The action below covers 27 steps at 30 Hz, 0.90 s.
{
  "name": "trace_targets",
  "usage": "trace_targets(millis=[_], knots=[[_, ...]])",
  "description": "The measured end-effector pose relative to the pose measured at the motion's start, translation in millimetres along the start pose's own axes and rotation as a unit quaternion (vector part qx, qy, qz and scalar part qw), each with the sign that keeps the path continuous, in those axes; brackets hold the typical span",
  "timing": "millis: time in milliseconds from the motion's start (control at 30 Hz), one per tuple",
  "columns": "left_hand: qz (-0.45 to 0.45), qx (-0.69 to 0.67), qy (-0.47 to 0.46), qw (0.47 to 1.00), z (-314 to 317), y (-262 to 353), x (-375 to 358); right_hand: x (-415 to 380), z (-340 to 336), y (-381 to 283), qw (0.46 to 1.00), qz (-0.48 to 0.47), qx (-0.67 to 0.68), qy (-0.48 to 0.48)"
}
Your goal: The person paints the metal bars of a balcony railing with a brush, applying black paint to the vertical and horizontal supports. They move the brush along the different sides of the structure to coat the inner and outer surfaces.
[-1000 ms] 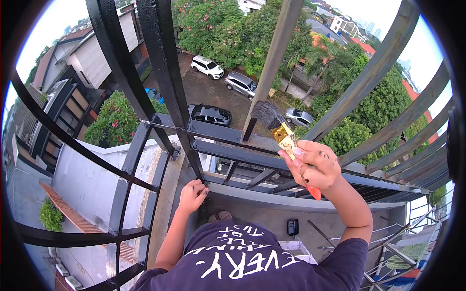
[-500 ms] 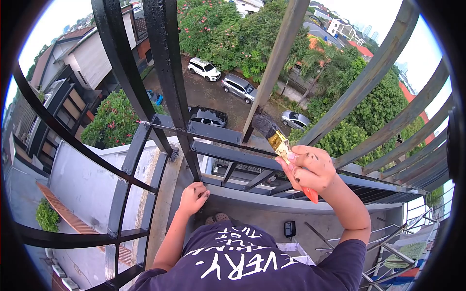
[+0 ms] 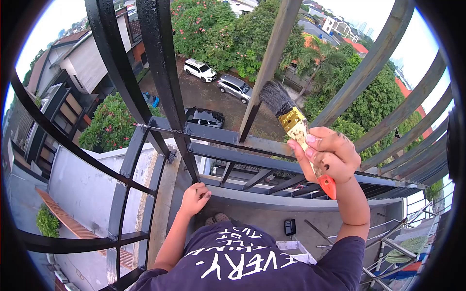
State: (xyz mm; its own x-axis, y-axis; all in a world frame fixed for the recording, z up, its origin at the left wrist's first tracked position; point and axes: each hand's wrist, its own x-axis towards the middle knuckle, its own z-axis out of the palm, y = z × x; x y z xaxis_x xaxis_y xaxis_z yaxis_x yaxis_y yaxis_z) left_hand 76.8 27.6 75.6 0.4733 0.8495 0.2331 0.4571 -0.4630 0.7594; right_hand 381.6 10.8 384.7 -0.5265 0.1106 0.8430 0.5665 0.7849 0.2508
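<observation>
A paintbrush [image 3: 297, 127] with dark wet bristles, a gold band and a red-tipped handle is pinched in my right hand [image 3: 331, 156], which has dark smudges. Its bristles are at the side of an upright bar [image 3: 274, 53], whose lower part is dark while the upper part is grey-brown. My left hand [image 3: 195, 198], also smudged, rests with curled fingers beside the foot of a black bar [image 3: 170, 82]; whether it grips anything is hidden. Between the hands runs a dark horizontal rail [image 3: 218, 133].
Bare grey-brown bars [image 3: 369, 68] curve along the right. A black container [image 3: 290, 227] stands on the floor below, near a white box [image 3: 297, 251]. Metal poles [image 3: 388, 247] lie at lower right. Parked cars [image 3: 200, 70] and trees are beyond the railing.
My right hand has moved right, and the brush bristles have gone up along the upright bar, which shows more dark colour on its lower part. My left hand has stayed in place.
</observation>
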Motion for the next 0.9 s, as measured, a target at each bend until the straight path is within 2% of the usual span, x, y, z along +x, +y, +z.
trace_targets(millis=[167,300,333,433,467,567,600,700,733,867,900], knots=[[0.0,0.005,-0.012,1.0,4,-6,-3,7,-4,-3,0.992,0.006,0.055,-0.113],[-0.008,0.005,-0.013,1.0,3,-4,-4,6,6,2,0.998,0.012,-0.002,0.058],[-0.009,0.004,-0.013,1.0,2,-3,-4,6,7,3,0.998,0.001,-0.003,0.057],[-0.011,0.0,-0.01,1.0,2,-4,-3,8,-7,-4,0.979,0.025,0.104,-0.175],[-0.012,-0.001,-0.01,1.0,3,-5,-4,10,-7,-8,0.97,0.048,0.092,-0.218],[-0.004,0.001,-0.015,1.0,4,-7,-5,1,2,2,0.995,-0.014,0.068,-0.066],[-0.007,-0.001,-0.013,1.0,5,-7,-5,3,7,1,0.999,-0.031,0.02,0.005],[-0.014,-0.004,-0.01,1.0,6,-7,-9,8,2,-2,0.996,-0.059,-0.042,0.044],[-0.012,-0.003,-0.011,1.0,5,-8,-10,2,5,-1,0.993,-0.075,-0.034,0.083],[-0.028,-0.001,-0.023,0.999,5,-11,-10,2,1,6,0.987,-0.065,0.117,-0.087],[-0.02,-0.011,-0.01,1.0,6,-11,-11,-3,3,13,0.988,-0.066,0.115,-0.075]])
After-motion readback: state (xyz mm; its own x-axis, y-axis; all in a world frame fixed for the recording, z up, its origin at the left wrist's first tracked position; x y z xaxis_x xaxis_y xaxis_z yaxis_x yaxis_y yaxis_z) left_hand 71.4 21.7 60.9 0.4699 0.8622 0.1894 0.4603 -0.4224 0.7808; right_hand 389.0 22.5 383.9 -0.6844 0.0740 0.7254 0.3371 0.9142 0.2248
